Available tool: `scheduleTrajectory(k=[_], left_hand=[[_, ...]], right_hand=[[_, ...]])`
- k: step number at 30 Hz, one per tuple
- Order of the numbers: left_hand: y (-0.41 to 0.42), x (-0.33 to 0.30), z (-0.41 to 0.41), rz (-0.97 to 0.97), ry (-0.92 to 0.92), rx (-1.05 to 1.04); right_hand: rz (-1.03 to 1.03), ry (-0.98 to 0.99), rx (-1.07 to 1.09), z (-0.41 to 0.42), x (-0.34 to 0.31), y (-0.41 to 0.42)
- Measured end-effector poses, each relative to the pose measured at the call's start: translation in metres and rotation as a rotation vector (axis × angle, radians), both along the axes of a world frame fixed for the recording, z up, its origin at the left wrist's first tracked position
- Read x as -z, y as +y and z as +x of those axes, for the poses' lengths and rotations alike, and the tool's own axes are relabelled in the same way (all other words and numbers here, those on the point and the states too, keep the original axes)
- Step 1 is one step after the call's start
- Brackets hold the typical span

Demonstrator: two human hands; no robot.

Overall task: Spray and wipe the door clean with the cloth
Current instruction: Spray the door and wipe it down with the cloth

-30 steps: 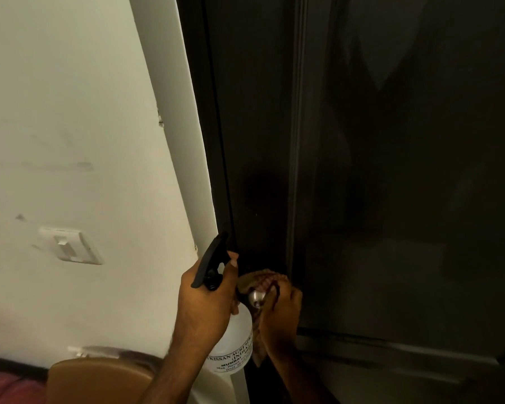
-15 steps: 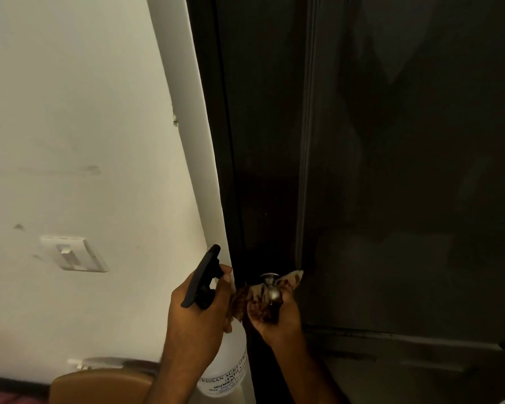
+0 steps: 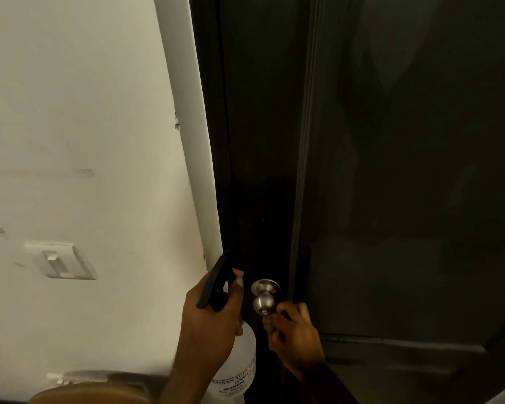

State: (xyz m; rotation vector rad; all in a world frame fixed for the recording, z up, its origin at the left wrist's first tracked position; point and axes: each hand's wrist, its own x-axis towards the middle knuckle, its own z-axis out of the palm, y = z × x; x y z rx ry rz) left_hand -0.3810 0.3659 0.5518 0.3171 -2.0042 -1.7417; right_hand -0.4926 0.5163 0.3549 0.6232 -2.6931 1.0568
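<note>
A dark panelled door (image 3: 391,170) fills the right half of the view. Its silver round knob (image 3: 264,298) sits uncovered near the door's left edge. My left hand (image 3: 210,325) grips a white spray bottle (image 3: 239,365) by the neck, and the bottle's black trigger head (image 3: 216,287) points up at the door edge just left of the knob. My right hand (image 3: 295,339) is closed just below and right of the knob, fingertips almost touching it. The cloth (image 3: 269,326) is bunched inside that hand and only a small dark scrap shows.
A white door frame (image 3: 193,141) runs down beside the door. On the pale wall to the left is a white light switch (image 3: 62,262). A brown rounded object (image 3: 91,395) lies at the bottom edge below my left arm.
My right hand with the cloth has slid down off the knob, which was wrapped in cloth before and is now bare. The left hand and bottle stay beside it.
</note>
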Motion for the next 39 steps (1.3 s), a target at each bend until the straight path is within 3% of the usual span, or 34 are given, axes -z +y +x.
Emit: scheduleTrajectory(k=[2,4,5,8,11,14,17,19,25,28,39], left_hand=[[0.004,0.001,-0.007,0.008,-0.005,0.015],[0.006,0.002,-0.014,0.024,-0.019,0.021],[0.007,0.002,-0.018,0.030,-0.026,0.022],[0.010,-0.001,-0.024,0.048,-0.052,0.013],[0.008,-0.006,-0.024,0.036,-0.028,-0.007],[0.002,-0.011,-0.020,0.036,0.004,-0.043],[-0.003,-0.010,-0.020,0.034,0.018,-0.061],[-0.004,-0.010,-0.020,0.044,0.026,-0.067],[-0.004,-0.008,-0.016,0.054,0.051,-0.060],[-0.006,-0.006,-0.014,0.053,0.053,-0.076],[-0.003,0.009,-0.005,0.041,0.064,-0.032]], right_hand=[[0.101,0.100,0.010,0.002,0.006,0.009],[0.014,0.223,-0.026,0.009,-0.002,0.004],[-0.084,0.210,-0.008,0.016,-0.017,-0.004],[-0.126,0.180,0.015,0.028,-0.065,-0.023],[-0.246,0.460,0.238,0.001,-0.114,-0.038],[-0.348,0.726,0.150,-0.033,-0.166,-0.044],[-0.252,0.873,0.160,-0.060,-0.214,-0.054],[-0.125,0.918,0.125,-0.070,-0.212,-0.059],[0.131,0.801,-0.224,-0.068,-0.107,-0.039],[0.236,0.723,-0.256,-0.066,-0.104,-0.029],[-0.087,0.568,-0.023,-0.052,-0.160,-0.030]])
